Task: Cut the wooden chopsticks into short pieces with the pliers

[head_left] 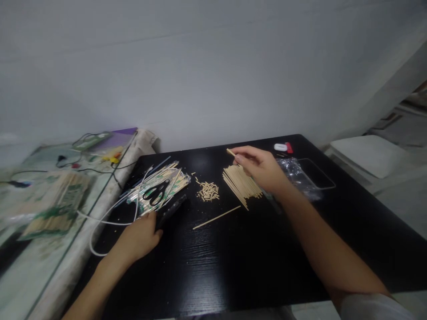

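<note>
My right hand is raised over a neat stack of thin wooden sticks, its fingertips pinching a wooden stick, of which only a short end shows. My left hand lies low at the left, thumb and fingers around the near end of a dark, flat, elongated object whose kind I cannot make out. In the middle is a small heap of short cut stick pieces. One loose stick lies in front of it. Black-handled scissors rest on plastic-wrapped sticks.
The black table backs onto a grey wall. A white cable loops at its left edge. On the right are clear plastic film, a phone-like dark slab and a white case. A glass-topped surface with packaged sticks adjoins left.
</note>
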`<state>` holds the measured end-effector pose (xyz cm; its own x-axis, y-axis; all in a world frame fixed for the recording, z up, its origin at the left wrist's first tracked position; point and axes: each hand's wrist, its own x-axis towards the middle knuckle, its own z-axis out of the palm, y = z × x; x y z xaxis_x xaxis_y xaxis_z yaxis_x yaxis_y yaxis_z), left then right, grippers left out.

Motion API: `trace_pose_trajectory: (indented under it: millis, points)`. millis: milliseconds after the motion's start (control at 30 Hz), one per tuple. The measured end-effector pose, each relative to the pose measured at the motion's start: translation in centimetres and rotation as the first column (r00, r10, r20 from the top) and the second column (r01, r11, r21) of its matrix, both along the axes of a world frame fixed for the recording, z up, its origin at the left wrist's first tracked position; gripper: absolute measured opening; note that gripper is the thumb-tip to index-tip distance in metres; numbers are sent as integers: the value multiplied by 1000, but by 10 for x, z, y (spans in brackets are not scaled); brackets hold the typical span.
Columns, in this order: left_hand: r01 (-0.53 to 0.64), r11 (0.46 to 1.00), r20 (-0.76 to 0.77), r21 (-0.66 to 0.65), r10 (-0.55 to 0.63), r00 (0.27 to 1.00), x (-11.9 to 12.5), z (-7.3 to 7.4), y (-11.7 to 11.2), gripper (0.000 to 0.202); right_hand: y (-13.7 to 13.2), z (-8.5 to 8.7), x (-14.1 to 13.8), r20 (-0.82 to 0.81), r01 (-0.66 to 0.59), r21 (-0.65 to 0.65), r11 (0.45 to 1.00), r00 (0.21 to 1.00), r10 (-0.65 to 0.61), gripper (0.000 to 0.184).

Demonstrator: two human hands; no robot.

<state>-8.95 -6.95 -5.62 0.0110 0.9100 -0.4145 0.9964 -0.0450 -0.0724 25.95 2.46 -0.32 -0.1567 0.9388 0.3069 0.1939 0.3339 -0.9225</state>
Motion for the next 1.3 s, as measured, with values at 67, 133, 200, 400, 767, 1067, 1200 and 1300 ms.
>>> trace_pose_trajectory:
  millis: [67, 133, 200, 400, 767, 1067, 1200, 1300]
  points:
    - [14, 1000, 13, 20, -14, 1000, 0, 8, 5, 29, -1, -2, -1, -52, -37, -30, 999, 998, 35, 22]
    - [29, 997, 41, 75, -32, 999, 5, 19, 12, 27, -2, -3, -4, -97, -68, -51, 996, 993, 63, 19]
    - [26, 984, 140, 175, -50, 989, 14, 32, 20, 30, -4, -3, -7, -92, -72, -50, 996, 993, 67, 17]
    - [-55, 833, 405, 550, -208, 890, 61, 59, 45, 36, -13, 1, -17, -43, -51, -21, 998, 998, 50, 16]
    - [5, 759, 445, 651, -387, 808, 94, 53, 49, 29, -20, 0, -23, -109, -13, -59, 998, 994, 7, 16]
    - [52, 787, 406, 614, -372, 835, 94, 48, 51, 25, -22, 0, -26, -147, -44, -55, 998, 988, 36, 30]
    - [66, 772, 411, 632, -407, 816, 94, 47, 51, 19, -23, 1, -26, -140, -45, -61, 997, 990, 37, 31]
    - [63, 769, 415, 636, -410, 812, 94, 46, 51, 17, -22, 1, -26, -143, -44, -48, 998, 989, 37, 32]
